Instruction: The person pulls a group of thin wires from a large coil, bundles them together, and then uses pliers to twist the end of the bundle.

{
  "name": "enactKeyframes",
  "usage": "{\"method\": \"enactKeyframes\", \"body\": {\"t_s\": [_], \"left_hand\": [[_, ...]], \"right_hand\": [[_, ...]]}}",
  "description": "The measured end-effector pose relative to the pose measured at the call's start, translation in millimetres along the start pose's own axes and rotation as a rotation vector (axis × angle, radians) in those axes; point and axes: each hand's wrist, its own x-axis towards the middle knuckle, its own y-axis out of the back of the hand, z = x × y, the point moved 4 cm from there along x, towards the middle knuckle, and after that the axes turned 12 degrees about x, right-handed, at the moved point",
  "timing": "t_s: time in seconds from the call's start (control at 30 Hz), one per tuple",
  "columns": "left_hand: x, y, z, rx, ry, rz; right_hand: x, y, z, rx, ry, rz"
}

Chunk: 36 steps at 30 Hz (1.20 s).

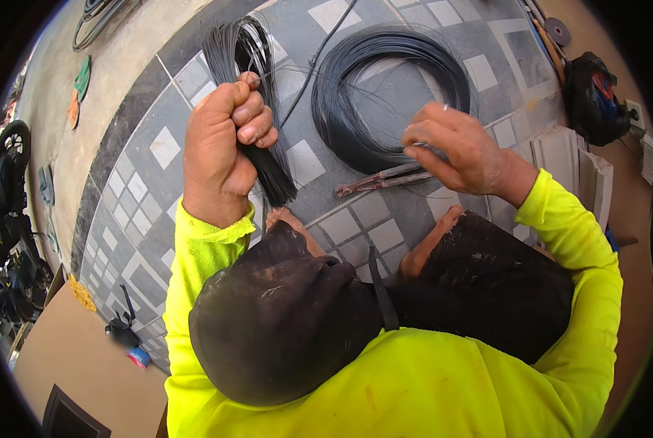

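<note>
Wire bundle (269, 171) sits at the left hand (224, 139), long axis running roughly toward the body, lower end near the bare left foot (297, 226); can't tell if it hangs or lies on the tile floor (143, 221). That hand is clenched, 1 thin strand seeming to leave by the thumb; can't tell if the bundle is inside the fist or just behind it. Right hand (461, 146) has fingers loosely curled above the pliers (385, 180), not gripping them; can't tell if it pinches a fine wire. Wire coil (337, 124) lies flat beyond, pliers at its near edge. Risks, my read: free ends at the bundle's lower end sit close to the foot, so a slip or downward push could jab it. Stray loops off the coil could snag fingers or the right sleeve (560, 212) and drag the coil. Loose grip could let the bundle fan out and tangle. No gloves, so springy ends could prick either hand.
</note>
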Motion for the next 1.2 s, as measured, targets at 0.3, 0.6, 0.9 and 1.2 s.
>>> {"method": "enactKeyframes", "body": {"t_s": [0.3, 0.6, 0.9, 1.2], "left_hand": [[-1.7, -11.2, -1.2, 0.072, -0.003, 0.033], [1.6, -8.1, 1.2, 0.001, 0.021, 0.043], [-2.2, -10.3, 0.8, 0.03, -0.004, 0.072], [-6.2, -3.3, 8.3, 0.085, 0.008, 0.184]], "right_hand": [[-48.6, -133.6, 65.8, -0.356, 0.097, -0.354], [-36.4, -149.2, 78.0, -0.348, -0.052, -0.502], [-26.4, -116.6, 14.2, 1.086, -0.439, -0.523], [36.8, 1.0, -72.4, 0.779, 0.381, -0.146]]}}
